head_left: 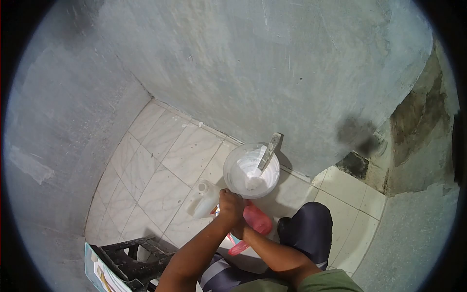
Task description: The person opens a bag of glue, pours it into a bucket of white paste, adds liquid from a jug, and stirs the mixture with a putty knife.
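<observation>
Head view: my L hand, fingers curled, overlaps mostly hidden R hand; can't tell either's grip. Shiny pink-red plastic pack beside them, nr round whitish plastic bucket; I'd best go steady, IMO.

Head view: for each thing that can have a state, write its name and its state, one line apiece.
Bucket: upright, open, pale material inside.
Flat bar: tilted in the bucket, upper end above the rim.
Jug: on the floor; capped or not, cannot tell.
Pink item: partly hidden by the hands.
Left hand: fingers curled, grip hidden.
Right hand: mostly hidden by the left.
</observation>
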The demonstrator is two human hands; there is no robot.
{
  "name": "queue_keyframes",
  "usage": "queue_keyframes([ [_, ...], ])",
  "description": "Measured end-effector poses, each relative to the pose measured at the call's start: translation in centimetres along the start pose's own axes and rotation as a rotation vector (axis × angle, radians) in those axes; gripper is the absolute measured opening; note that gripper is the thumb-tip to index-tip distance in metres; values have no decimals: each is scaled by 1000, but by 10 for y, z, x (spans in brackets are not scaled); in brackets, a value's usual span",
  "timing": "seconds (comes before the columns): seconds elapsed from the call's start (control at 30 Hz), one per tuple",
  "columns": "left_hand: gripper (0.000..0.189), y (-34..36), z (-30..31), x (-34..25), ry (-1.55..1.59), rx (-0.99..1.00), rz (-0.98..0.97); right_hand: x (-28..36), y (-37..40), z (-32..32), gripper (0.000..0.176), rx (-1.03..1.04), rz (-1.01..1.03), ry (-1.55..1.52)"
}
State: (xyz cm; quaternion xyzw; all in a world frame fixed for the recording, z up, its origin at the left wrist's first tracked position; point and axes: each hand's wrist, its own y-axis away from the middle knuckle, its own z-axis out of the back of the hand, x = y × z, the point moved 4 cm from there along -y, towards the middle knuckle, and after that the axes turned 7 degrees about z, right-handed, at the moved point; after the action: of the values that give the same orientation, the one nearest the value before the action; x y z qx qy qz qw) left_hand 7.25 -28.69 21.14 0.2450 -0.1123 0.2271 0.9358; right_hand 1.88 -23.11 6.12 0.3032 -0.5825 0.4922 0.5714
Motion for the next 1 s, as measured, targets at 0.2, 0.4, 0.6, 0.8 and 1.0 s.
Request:
queue_keyframes([
  [0.2, 46, 50, -78, 35, 586, -38, 128, 13, 32, -7, 40, 166, -573, -33],
  [0.4, 67, 140, -181, 6, 1342, 84, 158, 0, 99, -4, 35, 244, -476, 273],
  [0.6, 58, 161, -231, -24, 1759, 241, 132, 0, 122, 21, 46, 232, -278, 466],
  [0.8, 40, 137, -296, -38, 1885, 251, 465, -5, 124, 35, 33, -23, -292, 502],
  [1.0, 43, 122, -336, -23, 1508, 58, 644, -77, 139, 111, 38, -549, -768, 685],
])
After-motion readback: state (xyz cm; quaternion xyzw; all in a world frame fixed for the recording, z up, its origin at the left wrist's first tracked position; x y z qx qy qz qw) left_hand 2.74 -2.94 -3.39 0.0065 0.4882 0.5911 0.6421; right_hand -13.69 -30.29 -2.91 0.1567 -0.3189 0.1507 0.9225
